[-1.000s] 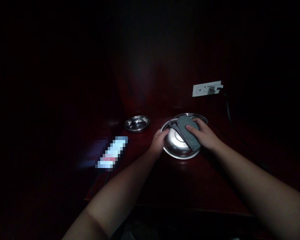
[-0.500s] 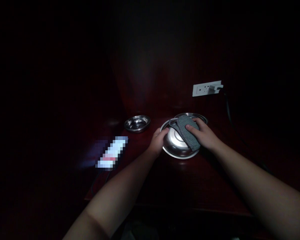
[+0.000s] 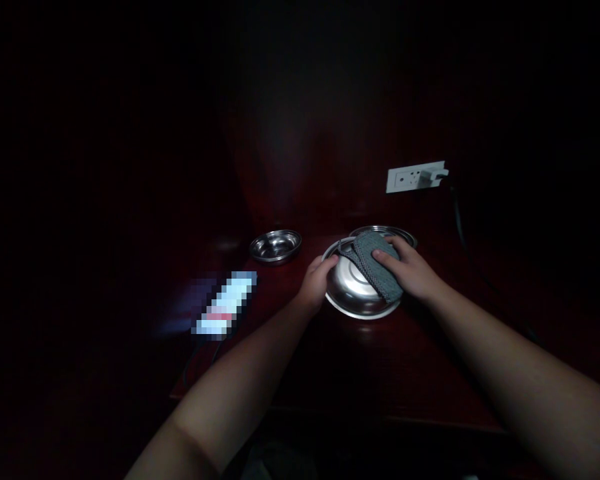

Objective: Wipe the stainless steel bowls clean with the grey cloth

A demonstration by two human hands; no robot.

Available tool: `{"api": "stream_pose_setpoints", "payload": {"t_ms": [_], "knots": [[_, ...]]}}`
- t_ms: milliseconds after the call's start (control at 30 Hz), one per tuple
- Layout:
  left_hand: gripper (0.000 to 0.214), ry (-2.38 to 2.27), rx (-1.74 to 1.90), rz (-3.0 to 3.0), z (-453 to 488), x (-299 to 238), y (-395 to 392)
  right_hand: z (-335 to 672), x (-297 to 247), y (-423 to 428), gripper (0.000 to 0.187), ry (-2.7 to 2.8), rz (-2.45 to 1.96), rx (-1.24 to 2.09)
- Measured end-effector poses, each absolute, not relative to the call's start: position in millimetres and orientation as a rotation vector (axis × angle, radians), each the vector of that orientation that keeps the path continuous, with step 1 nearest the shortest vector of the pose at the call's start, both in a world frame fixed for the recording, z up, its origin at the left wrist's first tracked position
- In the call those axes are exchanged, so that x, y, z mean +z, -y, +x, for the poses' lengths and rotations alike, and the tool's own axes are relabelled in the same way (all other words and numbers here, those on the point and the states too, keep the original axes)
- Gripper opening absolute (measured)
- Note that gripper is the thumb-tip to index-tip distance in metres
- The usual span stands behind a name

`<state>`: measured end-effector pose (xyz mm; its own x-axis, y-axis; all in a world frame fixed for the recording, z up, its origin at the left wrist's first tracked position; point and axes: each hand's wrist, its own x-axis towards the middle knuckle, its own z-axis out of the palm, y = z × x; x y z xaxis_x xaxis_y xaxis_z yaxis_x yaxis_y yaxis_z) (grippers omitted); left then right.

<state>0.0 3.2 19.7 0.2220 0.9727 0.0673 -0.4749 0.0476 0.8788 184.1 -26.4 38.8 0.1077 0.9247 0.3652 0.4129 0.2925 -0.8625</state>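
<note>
A shiny metal bowl (image 3: 353, 300) is tilted up above the dark red table, lit brightly in its middle. My left hand (image 3: 316, 285) grips the bowl's left rim, thumb over the edge. Folded grey cloth (image 3: 379, 263) with a speckled border lies against the bowl's right side. My right hand (image 3: 411, 270) is closed on this cloth, thumb on top and fingers behind the far edge, pressing it to the metal. Part of the bowl's right rim is hidden by the cloth and hand.
Behind the held bowl rests another metal dish (image 3: 387, 231), partly covered. A second metal bowl (image 3: 276, 247) stands to the left. A lit phone (image 3: 225, 307) with a cable lies nearer. On the wall is a socket (image 3: 414, 177) with a plugged-in charger and hanging cord.
Almost nothing differs. Both hands, the bowl and the cloth keep the same pose, and the whole view has shifted very slightly.
</note>
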Motion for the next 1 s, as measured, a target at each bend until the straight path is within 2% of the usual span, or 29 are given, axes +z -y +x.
{"api": "stream_pose_setpoints", "payload": {"t_ms": [1000], "knots": [[0.025, -0.712, 1.138, 0.919, -3.2, 17.4, -7.5, 184.1, 46.5, 32.3, 0.041, 1.594, -1.261, 0.699]]}}
